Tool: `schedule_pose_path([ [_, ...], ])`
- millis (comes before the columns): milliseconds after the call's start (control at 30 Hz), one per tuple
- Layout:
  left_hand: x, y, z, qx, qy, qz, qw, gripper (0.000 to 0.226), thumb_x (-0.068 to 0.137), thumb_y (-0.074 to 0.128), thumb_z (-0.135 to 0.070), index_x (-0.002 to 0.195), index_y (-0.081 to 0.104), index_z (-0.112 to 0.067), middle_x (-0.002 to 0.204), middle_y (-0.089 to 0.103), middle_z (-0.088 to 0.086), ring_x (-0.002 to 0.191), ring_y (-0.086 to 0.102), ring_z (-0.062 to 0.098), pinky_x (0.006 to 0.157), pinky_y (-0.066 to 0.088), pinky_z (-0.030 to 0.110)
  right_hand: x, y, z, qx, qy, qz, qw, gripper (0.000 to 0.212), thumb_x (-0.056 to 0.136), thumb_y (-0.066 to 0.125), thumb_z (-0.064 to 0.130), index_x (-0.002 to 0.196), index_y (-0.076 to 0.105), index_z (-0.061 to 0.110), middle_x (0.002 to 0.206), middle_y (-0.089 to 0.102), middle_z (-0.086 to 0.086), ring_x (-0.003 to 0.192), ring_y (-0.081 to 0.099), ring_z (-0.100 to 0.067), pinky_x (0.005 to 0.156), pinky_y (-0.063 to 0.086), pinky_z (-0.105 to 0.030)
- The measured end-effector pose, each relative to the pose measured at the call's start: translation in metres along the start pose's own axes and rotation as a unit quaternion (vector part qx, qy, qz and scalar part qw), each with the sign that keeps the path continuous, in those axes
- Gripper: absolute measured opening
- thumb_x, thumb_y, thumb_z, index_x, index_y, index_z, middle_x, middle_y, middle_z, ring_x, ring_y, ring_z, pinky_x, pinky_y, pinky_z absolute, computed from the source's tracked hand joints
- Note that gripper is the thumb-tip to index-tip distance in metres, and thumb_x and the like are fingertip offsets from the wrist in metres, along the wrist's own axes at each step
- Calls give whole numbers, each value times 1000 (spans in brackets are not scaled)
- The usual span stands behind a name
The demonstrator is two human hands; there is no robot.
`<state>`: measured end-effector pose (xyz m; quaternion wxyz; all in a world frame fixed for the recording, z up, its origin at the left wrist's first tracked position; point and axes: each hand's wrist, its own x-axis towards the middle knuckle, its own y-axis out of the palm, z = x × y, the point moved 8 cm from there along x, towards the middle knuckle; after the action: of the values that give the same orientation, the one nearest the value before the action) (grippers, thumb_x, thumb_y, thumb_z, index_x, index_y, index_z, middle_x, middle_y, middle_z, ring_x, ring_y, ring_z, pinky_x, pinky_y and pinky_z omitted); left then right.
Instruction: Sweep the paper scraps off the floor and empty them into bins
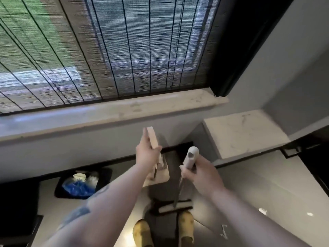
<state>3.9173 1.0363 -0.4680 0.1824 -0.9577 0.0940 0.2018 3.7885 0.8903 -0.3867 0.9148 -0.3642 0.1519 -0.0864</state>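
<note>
My left hand [146,154] grips the pale handle of a long-handled dustpan [153,138]; its beige pan [158,174] hangs just below the hand. My right hand [201,172] grips the white handle of a broom [190,156], whose thin shaft runs down to a dark brush head [173,206] on the floor in front of my feet. A black bin [83,182] stands on the floor at the left, holding blue and white rubbish. A few white paper scraps [263,211] lie on the glossy floor at the lower right, with another scrap [224,230] nearer my right arm.
A window with a woven blind and a stone sill [124,109] fills the wall ahead. A marble ledge [243,134] juts out at the right. A dark cabinet [17,207] stands at the far left. My yellow shoes [186,223] are on the light tiled floor.
</note>
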Motion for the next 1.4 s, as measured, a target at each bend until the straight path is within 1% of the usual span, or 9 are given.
schedule_pose_path([
  [233,-5,3,20,24,-24,22,999,30,89,70,-12,113,58,-24,95,63,-8,101,65,26,92,54,47,9,-23,-30,9,47,-41,998,24,93,55,38,77,42,25,77,58,3,72,58,-8,67,48,-29],
  [333,-17,7,27,9,-21,18,1000,29,90,69,-10,116,59,-21,97,66,-5,93,65,20,81,53,36,10,-32,-33,0,46,-81,996,26,93,56,39,81,45,19,80,57,2,76,58,-10,68,48,-31],
  [467,-31,12,32,5,-9,26,1000,47,89,71,-11,133,59,-21,112,70,-3,101,67,17,94,54,40,8,-39,-33,-47,18,-113,992,25,89,60,42,77,52,21,74,54,9,76,52,-5,61,43,-25],
  [567,-40,11,37,0,-5,21,1000,44,89,70,-9,130,60,-23,109,70,-4,100,68,16,91,54,37,4,-27,-48,83,73,-71,991,12,91,61,38,95,58,27,82,64,9,73,62,-4,64,47,-20],
  [767,-54,7,50,-23,-23,1,999,60,91,69,-9,146,46,-21,112,63,-5,100,63,14,95,53,41,1,-16,-58,339,163,-28,926,18,93,52,1,100,64,13,101,67,-9,83,74,-20,77,59,-37],
  [900,-54,2,50,-33,-31,-10,999,59,91,69,-9,145,48,-18,119,64,-1,104,63,16,98,53,44,-8,-14,-60,508,280,-39,813,36,99,41,26,109,64,0,103,68,-17,86,72,-36,80,56,-46],
  [967,-56,3,50,-33,-30,-9,999,58,91,69,-9,145,48,-19,116,64,-3,102,63,16,97,53,43,-13,-13,-60,504,349,-40,789,40,97,50,36,107,65,1,100,69,-19,79,72,-35,75,58,-44],
  [1233,-76,11,56,-9,-11,32,999,48,89,70,-7,134,57,-17,118,69,2,110,66,20,93,56,41,-44,17,-45,544,434,5,719,9,90,49,-1,86,57,-2,57,63,-17,64,63,-26,48,57,-25],
  [1400,-82,0,64,-11,2,48,999,51,92,69,-14,140,53,-18,122,68,1,109,66,18,80,58,28,-68,50,-52,592,477,-13,649,4,87,58,-2,91,57,-4,87,60,-25,67,63,-25,52,58,-28],
])
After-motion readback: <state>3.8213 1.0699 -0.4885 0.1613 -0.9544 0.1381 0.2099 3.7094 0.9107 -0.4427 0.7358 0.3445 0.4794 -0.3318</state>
